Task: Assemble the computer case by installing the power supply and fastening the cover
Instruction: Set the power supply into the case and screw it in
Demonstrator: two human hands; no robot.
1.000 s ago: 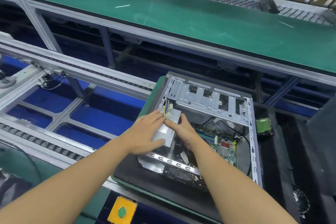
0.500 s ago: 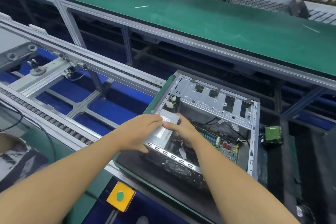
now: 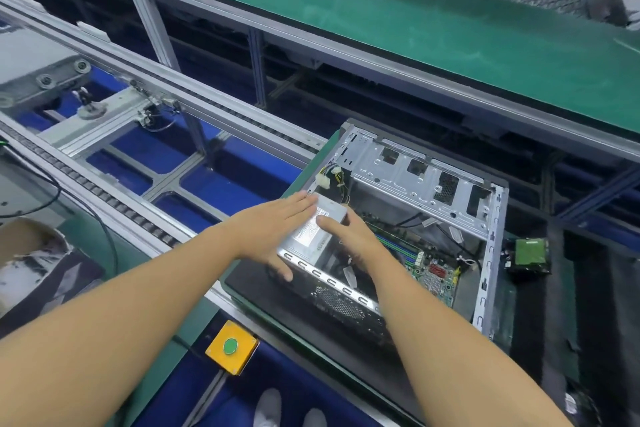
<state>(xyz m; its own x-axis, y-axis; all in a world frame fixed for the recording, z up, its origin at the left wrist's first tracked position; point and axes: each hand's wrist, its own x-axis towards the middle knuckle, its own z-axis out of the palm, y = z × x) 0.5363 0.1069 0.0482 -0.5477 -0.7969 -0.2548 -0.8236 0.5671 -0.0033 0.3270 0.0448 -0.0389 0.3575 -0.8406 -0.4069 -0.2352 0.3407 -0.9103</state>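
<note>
An open silver computer case [image 3: 491,253] lies on a dark pallet with its side off, showing a green motherboard [image 3: 433,270] inside. A grey power supply [image 3: 311,229] with a white label sits in the case's near-left corner. Its yellow wires and white connector [image 3: 327,178] stick up behind it. My left hand [image 3: 273,229] lies flat with straight fingers on the power supply's left edge, thumb by the case's front rail. My right hand [image 3: 349,239] rests with extended fingers on the unit's right side, reaching into the case.
A green hard drive [image 3: 530,253] lies on the pallet right of the case. A yellow box with a green button [image 3: 231,347] sits at the near edge. A roller conveyor [image 3: 104,191] runs to the left, and a green shelf [image 3: 381,21] spans behind. A cardboard box [image 3: 31,260] sits at far left.
Both hands have flattened from a curled grip to straight fingers on the power supply, which has settled lower in the case corner. The camera has shifted left.
</note>
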